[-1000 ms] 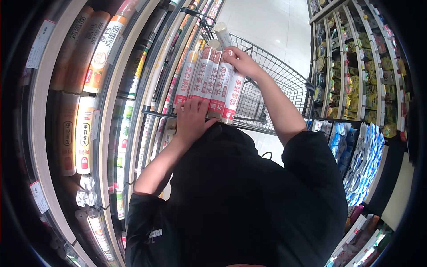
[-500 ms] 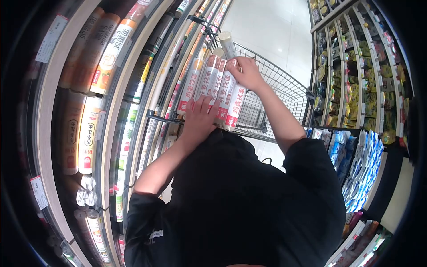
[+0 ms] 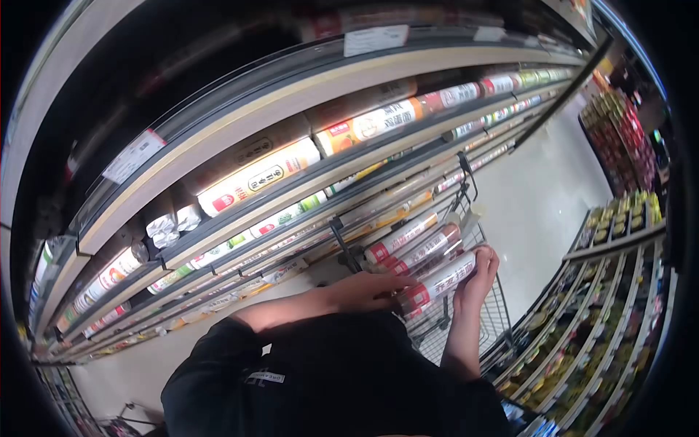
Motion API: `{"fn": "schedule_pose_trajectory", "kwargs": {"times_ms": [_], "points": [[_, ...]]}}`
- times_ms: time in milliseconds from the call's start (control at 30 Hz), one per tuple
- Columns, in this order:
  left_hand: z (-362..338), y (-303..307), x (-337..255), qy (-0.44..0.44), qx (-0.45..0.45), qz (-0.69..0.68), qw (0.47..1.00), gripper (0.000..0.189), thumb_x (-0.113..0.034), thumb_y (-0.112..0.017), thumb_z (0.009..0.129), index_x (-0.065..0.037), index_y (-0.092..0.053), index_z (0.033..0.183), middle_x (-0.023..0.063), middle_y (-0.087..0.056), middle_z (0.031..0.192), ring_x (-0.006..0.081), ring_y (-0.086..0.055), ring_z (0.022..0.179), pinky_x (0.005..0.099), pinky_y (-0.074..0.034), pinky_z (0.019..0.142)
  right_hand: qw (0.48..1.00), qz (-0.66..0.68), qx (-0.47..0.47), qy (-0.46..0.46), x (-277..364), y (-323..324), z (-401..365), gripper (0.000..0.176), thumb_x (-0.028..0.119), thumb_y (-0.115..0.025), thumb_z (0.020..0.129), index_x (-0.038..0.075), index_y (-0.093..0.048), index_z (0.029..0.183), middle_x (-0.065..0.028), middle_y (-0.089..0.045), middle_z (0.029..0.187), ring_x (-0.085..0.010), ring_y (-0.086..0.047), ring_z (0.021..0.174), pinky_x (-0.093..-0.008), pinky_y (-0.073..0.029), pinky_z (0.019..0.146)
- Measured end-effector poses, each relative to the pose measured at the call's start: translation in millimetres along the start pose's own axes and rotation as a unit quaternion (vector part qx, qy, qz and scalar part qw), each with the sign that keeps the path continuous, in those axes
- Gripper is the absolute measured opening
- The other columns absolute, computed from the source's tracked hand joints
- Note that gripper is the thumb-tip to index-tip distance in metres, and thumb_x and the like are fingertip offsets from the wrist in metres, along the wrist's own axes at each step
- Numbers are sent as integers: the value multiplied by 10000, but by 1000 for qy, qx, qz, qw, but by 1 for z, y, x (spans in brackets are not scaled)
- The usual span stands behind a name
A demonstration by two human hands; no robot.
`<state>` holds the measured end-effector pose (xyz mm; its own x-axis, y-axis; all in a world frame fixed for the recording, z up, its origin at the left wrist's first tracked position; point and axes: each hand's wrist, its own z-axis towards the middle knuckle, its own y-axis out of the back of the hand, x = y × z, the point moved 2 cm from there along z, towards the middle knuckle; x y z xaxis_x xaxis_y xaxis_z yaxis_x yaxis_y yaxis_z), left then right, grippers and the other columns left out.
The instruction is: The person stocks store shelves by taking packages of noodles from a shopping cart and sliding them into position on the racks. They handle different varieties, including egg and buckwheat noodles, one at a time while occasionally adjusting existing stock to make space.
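A long cylindrical pack of dried noodles, clear with a white and red label, slants over the shopping cart. Fingers of my right hand are wrapped around its upper end. At its lower end is my left hand, its fingers and thumb closed against the pack; the exact grip is partly hidden. Just beyond lie more noodle packs, one with a red end and another beside it. They rest at the top of the black wire cart.
Store shelves with rows of noodle packs, such as an orange-labelled one, run along the left and far side. At right stands another shelf unit of packaged goods. Pale floor lies beyond the cart.
My view has turned left toward the shelves. One noodle pack is now lifted apart from the others, between my hands. My left hand has shifted from atop the packs to its lower end.
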<state>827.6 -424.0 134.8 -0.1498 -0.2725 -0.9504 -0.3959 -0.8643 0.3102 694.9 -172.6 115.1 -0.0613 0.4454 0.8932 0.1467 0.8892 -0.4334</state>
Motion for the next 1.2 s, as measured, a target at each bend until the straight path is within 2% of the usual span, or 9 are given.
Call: {"fn": "schedule_pose_trajectory", "kwargs": {"times_ms": [167,233,367,567,767,1033,1067,1133,1200], "points": [[-73,41,-38,75,-284,-195,936,365,9,-686,971,-61,-593,1316,148,-668,1288,227,-663,1227,371,-550,1044,994,30,96,44,27,-94,-29,389,151,-563,1060,8,-478,1412,-124,-587,1291,-233,-601,1174,-416,-495,1062],[-102,63,-56,-24,-371,-362,855,310,94,-692,935,-32,-598,1202,108,-676,1229,181,-677,1152,321,-557,979,973,14,210,100,38,-125,-35,508,153,-588,1044,-16,-422,1493,-146,-565,1389,-243,-570,1273,-408,-452,1124],[-166,100,-82,-184,-558,-248,770,242,47,-646,987,12,-587,1220,76,-665,1136,129,-645,1013,281,-520,873,914,-17,342,218,59,-215,-56,578,81,-603,1025,-80,-364,1526,-221,-557,1420,-271,-598,1282,-421,-484,1106],[-230,135,-176,-297,-697,63,650,487,-94,-617,1048,57,-462,1485,198,-573,1432,284,-589,1308,442,-457,1151,821,45,492,286,105,-349,-94,558,-82,-667,944,-57,-442,1454,-224,-594,1410,-228,-639,1234,-323,-511,1042],[-290,199,-212,-200,-816,194,506,420,-45,-674,1018,75,-585,1411,159,-683,1306,209,-671,1172,342,-537,1049,773,-34,569,279,116,-465,-125,398,81,-810,908,-46,-639,1245,-104,-747,1117,-108,-693,942,-223,-524,772],[-364,270,-250,124,-759,344,539,409,-216,-727,993,70,-695,1284,133,-754,1164,120,-684,1083,245,-512,961,568,-397,549,467,130,-556,-177,518,279,-799,883,-32,-668,1275,-231,-722,1225,-334,-702,1100,-381,-557,969],[-378,286,-247,114,-736,353,567,498,-326,-724,984,79,-695,1273,168,-763,1109,115,-685,1063,259,-511,936,542,-452,596,382,140,-563,-188,549,335,-796,886,-37,-672,1271,-222,-719,1234,-367,-677,1151,-406,-536,1006],[-394,306,-256,410,-691,317,503,545,-370,-742,972,42,-679,1324,144,-748,1149,84,-660,1057,238,-501,935,510,-467,609,389,131,-577,-197,553,334,-799,884,-41,-672,1270,-227,-715,1237,-366,-672,1164,-410,-530,1014],[-401,316,-249,438,-686,334,476,618,-462,-738,951,15,-676,1338,190,-747,1159,156,-681,1095,283,-505,951,484,-466,604,429,121,-589,-202,554,336,-802,882,-41,-674,1268,-235,-710,1241,-367,-667,1173,-417,-523,1023]]}}
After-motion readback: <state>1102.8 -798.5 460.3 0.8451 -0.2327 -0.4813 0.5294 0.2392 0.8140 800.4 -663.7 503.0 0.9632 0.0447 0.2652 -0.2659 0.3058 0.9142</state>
